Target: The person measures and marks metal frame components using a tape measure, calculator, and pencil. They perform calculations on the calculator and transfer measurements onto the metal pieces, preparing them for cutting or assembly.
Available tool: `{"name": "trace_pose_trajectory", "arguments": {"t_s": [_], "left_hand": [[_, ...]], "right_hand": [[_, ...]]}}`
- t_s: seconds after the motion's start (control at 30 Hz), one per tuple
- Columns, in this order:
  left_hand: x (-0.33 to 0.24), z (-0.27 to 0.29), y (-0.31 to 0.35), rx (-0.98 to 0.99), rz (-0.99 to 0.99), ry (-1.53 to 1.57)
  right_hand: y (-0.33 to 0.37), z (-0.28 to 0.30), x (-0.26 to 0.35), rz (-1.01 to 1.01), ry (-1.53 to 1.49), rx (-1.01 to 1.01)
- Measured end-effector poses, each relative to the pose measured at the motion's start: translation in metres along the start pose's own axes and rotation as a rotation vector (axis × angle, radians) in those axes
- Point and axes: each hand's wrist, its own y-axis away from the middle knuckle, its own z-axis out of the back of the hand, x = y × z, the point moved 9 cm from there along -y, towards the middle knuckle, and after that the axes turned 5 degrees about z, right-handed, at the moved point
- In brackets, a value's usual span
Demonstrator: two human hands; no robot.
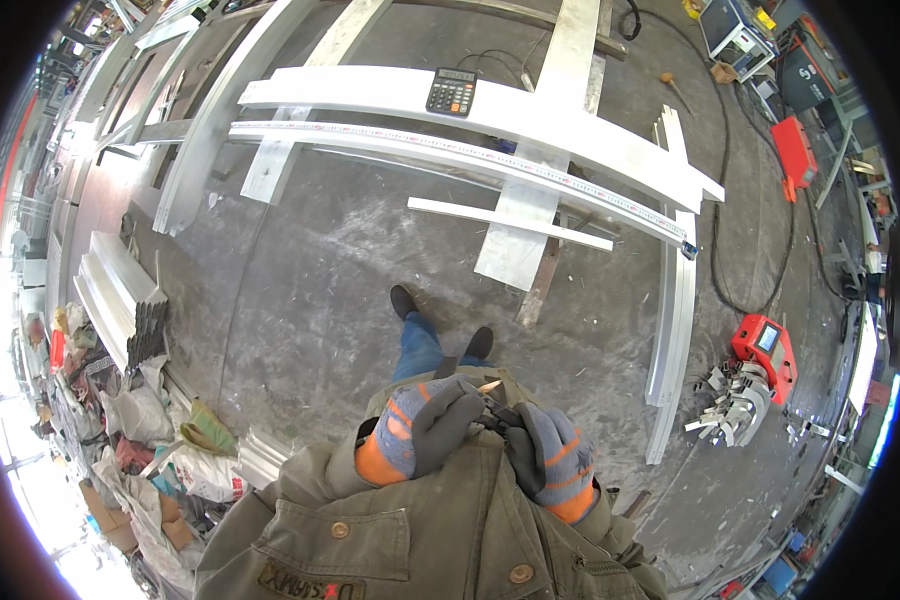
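Both my hands are closed in front of my jacket, in grey and orange knit gloves with dark grey palms. My left hand (425, 425) pinches a thin pencil-like thing (489, 387), whose pale pointed tip sticks out between the gloves. Close against it, my right hand (555, 455) has its fingers bent around something small and dark (497, 414), mostly hidden by the gloves. Ahead of me, a tape measure (689, 251) is drawn out along a white metal bar. A black calculator (451, 92) lies on the wider white profile behind it.
A short white strip (510, 222) lies across a flat support plate (510, 250). To the right are long profiles (670, 330), a red machine with a screen (767, 345), cut metal pieces (735, 405) and cables (720, 250). Stacked profiles (120, 300) and bags (140, 410) lie left.
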Motion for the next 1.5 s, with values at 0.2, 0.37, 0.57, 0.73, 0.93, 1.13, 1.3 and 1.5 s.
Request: {"name": "trace_pose_trajectory", "arguments": {"t_s": [0.2,0.37,0.57,0.73,0.93,1.13,1.3,1.5], "left_hand": [[0.021,-0.003,0.002,-0.088,0.009,0.043],[0.025,-0.004,0.007,-0.043,0.153,0.006],[0.006,0.001,0.009,-0.047,-0.074,-0.116],[0.021,-0.013,0.007,0.055,0.011,-0.188],[0.003,-0.004,0.007,-0.008,-0.059,-0.154],[-0.006,0.01,0.01,-0.127,-0.074,-0.323],[-0.001,0.011,0.01,-0.086,-0.007,-0.154],[0.012,-0.006,0.006,0.0,0.055,0.021]], "right_hand": [[0.004,-0.004,0.001,-0.017,0.014,0.016],[0.007,0.005,-0.009,-0.111,-0.002,-0.06],[0.007,0.009,-0.015,-0.124,-0.082,-0.094],[0.011,-0.004,-0.006,-0.023,-0.023,-0.005],[0.023,-0.009,-0.011,0.005,0.004,-0.013],[0.024,0.0,-0.034,-0.18,0.049,-0.119],[0.02,0.022,-0.031,-0.234,0.05,-0.184],[0.015,-0.008,-0.007,-0.01,-0.054,-0.028]]}}
